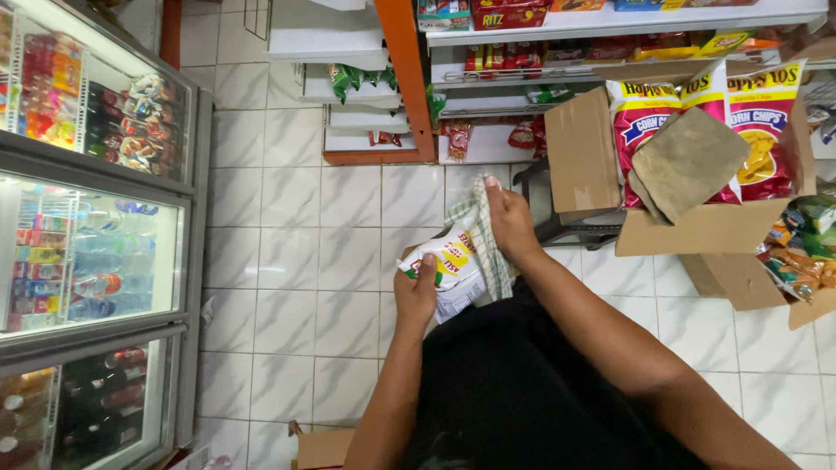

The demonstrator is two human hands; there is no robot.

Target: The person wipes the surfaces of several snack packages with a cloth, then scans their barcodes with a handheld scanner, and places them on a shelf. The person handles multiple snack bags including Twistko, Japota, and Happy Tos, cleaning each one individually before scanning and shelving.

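Two hands share the work: our left hand [416, 294] grips the white plastic snack bag [446, 261] steady while our right hand [509, 222] presses a checked green-and-white cloth [488, 248] against it.

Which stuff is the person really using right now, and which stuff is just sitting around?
In use:
- white snack packet with yellow and green print, held in the left hand
- green-and-white checked cloth, pressed on the packet by the right hand

Just sitting around:
- open brown cardboard box with red corn chip bags
- glass-door drinks fridge
- white snack shelves
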